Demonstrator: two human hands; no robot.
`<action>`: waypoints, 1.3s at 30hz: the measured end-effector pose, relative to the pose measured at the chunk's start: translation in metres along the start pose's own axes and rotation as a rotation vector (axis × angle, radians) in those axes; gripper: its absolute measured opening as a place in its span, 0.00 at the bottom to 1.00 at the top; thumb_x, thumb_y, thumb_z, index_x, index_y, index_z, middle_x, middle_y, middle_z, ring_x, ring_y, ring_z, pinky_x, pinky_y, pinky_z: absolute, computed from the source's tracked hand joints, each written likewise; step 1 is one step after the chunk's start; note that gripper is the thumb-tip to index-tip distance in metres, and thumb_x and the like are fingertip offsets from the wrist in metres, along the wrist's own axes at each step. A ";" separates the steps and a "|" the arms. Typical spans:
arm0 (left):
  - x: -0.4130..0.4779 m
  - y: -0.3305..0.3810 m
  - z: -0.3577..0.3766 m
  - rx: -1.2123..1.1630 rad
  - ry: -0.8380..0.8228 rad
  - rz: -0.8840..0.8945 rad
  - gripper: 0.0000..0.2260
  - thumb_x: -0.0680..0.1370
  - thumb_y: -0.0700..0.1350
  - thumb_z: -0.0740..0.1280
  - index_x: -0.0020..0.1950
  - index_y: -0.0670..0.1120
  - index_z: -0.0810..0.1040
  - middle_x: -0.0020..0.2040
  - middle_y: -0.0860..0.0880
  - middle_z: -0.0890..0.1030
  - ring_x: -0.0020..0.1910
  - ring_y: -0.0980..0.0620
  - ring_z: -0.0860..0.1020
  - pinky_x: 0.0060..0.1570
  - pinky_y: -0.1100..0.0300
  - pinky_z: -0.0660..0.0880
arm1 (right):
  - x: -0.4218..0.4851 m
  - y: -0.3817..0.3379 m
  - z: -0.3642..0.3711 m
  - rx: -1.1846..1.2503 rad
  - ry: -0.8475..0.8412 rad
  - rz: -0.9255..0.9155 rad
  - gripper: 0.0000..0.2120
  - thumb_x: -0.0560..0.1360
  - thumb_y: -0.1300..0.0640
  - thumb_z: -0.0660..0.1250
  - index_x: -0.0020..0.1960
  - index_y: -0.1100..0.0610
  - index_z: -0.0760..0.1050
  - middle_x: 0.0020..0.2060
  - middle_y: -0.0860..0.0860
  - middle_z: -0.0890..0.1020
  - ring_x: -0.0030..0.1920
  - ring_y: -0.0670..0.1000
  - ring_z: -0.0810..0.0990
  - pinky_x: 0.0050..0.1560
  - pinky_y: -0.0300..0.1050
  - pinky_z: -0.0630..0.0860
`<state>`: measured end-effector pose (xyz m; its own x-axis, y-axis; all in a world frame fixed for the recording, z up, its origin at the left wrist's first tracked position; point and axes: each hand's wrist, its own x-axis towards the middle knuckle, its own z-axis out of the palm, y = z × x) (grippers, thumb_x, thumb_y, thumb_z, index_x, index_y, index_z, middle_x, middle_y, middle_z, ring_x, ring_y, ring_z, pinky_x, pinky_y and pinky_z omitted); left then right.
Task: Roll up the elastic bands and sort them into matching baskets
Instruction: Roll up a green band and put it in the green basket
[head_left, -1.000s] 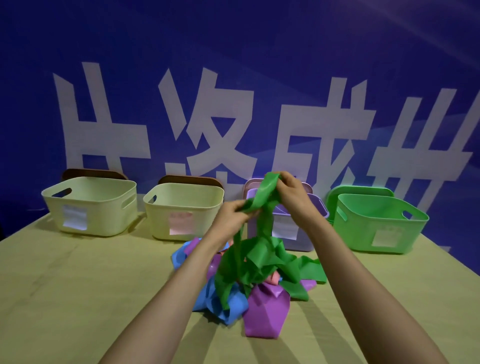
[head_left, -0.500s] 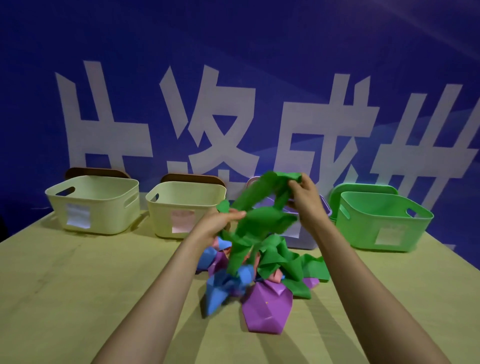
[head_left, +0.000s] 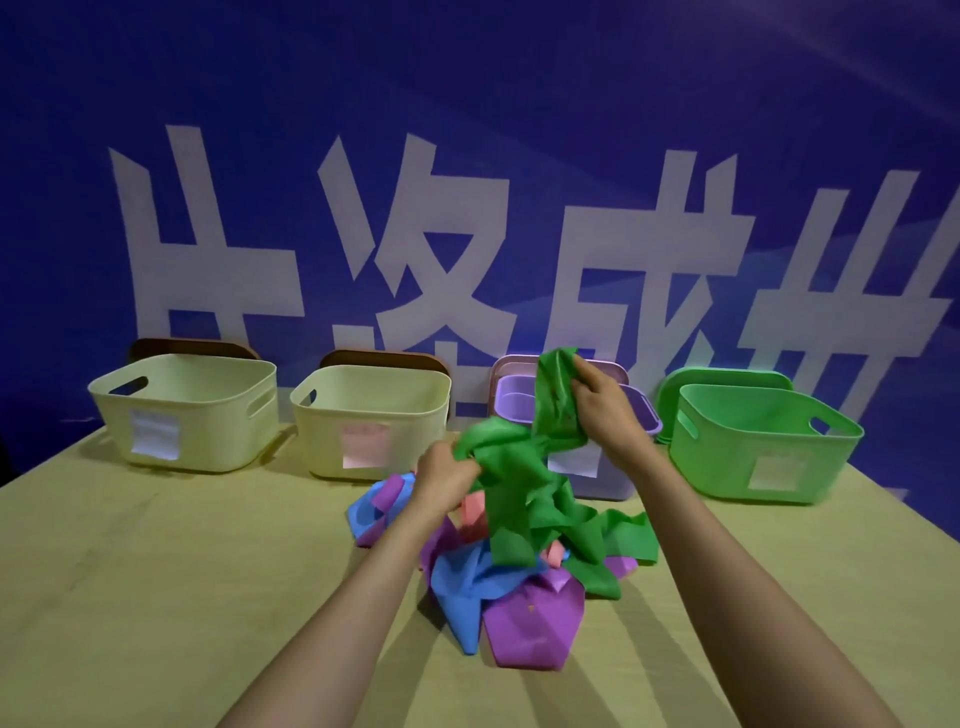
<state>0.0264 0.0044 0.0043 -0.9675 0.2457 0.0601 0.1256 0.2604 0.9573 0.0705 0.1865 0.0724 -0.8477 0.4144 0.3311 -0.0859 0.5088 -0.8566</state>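
A long green elastic band (head_left: 540, 493) hangs between both hands above a heap on the table. My right hand (head_left: 602, 410) grips its upper end, raised in front of the purple basket (head_left: 613, 478). My left hand (head_left: 441, 478) holds a bunched part lower and to the left. The rest of the green band trails down onto the heap, where a purple band (head_left: 530, 623), a blue band (head_left: 462, 587) and a pink band (head_left: 475, 514) lie tangled. A green basket (head_left: 758, 447) stands at the far right.
Two pale yellow baskets (head_left: 182, 415) (head_left: 369, 421) stand at the back left and centre, each with a paper label. The wooden table (head_left: 156, 597) stretches toward me. A blue wall with large white characters rises behind the baskets.
My left hand has dropped lower and gathered more green band. My right hand stays raised with the upper end. The heap has shifted slightly, with the blue band lying further under the green.
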 end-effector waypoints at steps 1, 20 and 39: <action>0.003 0.003 0.001 -0.151 0.072 -0.069 0.05 0.68 0.43 0.68 0.43 0.48 0.81 0.40 0.46 0.83 0.41 0.48 0.80 0.40 0.60 0.77 | -0.001 -0.001 0.000 0.086 -0.026 0.054 0.20 0.79 0.65 0.52 0.64 0.49 0.73 0.50 0.53 0.82 0.40 0.49 0.81 0.41 0.43 0.78; 0.010 0.010 -0.019 -0.490 -0.141 -0.378 0.10 0.78 0.36 0.59 0.37 0.44 0.73 0.20 0.51 0.76 0.21 0.56 0.75 0.20 0.68 0.67 | -0.025 0.026 0.054 -0.153 -0.572 -0.085 0.59 0.61 0.48 0.80 0.77 0.46 0.42 0.67 0.49 0.72 0.65 0.49 0.73 0.64 0.48 0.73; -0.008 0.021 -0.069 -0.149 -0.297 0.194 0.28 0.69 0.33 0.74 0.67 0.46 0.72 0.58 0.51 0.78 0.49 0.57 0.79 0.40 0.67 0.76 | -0.013 0.005 0.049 -0.199 -0.208 0.027 0.24 0.72 0.51 0.73 0.64 0.55 0.71 0.53 0.49 0.78 0.53 0.50 0.76 0.51 0.42 0.72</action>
<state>0.0220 -0.0566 0.0439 -0.8201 0.5430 0.1805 0.2457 0.0495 0.9681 0.0550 0.1463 0.0447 -0.9391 0.2767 0.2040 0.0249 0.6467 -0.7623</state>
